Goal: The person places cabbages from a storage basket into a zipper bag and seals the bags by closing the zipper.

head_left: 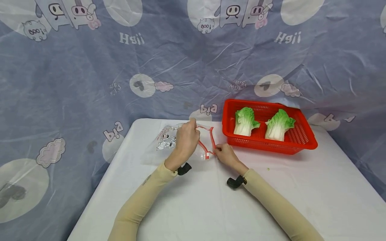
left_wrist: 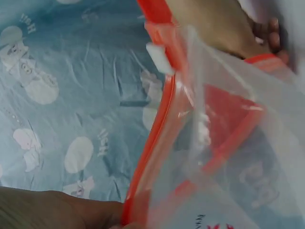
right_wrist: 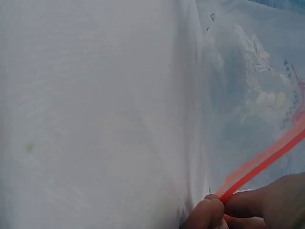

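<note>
A clear plastic zip bag with printed cartoon figures lies over the far part of the white table, its mouth edged by a red zip strip. That mouth gapes apart between my hands. My left hand pinches the strip on one side; in the left wrist view its thumb is at the red edge near the bottom. My right hand pinches the strip on the other side, with thumb and fingertips together on it. A white slider sits at one end of the strip.
Right of the bag, a red plastic basket holds two leafy cabbages side by side. A patterned blue-grey cloth hangs behind the table. A small green scrap lies in front of the basket.
</note>
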The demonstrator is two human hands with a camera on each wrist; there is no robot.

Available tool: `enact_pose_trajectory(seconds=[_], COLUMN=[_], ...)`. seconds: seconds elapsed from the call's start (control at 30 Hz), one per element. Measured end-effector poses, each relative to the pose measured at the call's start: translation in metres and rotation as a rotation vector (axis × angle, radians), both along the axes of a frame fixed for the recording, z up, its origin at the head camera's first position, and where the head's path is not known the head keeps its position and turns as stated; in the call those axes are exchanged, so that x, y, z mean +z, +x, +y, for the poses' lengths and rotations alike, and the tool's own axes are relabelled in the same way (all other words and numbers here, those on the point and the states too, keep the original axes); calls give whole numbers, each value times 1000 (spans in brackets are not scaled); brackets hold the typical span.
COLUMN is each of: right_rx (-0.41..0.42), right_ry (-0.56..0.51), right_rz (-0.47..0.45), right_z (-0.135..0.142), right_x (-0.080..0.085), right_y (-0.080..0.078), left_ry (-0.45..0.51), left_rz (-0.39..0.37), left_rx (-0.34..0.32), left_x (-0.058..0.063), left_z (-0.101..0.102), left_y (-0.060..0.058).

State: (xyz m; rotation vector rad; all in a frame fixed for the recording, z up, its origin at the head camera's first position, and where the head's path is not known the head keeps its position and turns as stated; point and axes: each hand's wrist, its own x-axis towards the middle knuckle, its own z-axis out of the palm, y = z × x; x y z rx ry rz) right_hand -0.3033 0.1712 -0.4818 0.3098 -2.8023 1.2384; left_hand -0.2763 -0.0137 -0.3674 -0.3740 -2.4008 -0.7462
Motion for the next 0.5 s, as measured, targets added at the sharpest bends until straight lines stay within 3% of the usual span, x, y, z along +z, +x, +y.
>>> enact_pose_trajectory(seconds=[0.1,0.23,0.37,0.5], right_rx=[13,26,38,-16], right_ry=[-18,22,14,-12], right_rz=[-18,-32,-48,27], right_z=[1,4,12,27], right_x=[4,20,53,90], right_y=[1,4,8,9], left_ry=[-2,76,178,233], left_rz=[-101,-273,-414,-512], left_rx=[-71,-161,-217,-259], left_x=[-2,-5,-8,-10], left_z=[5,10,14,15], left_y=[1,0,-4,-8])
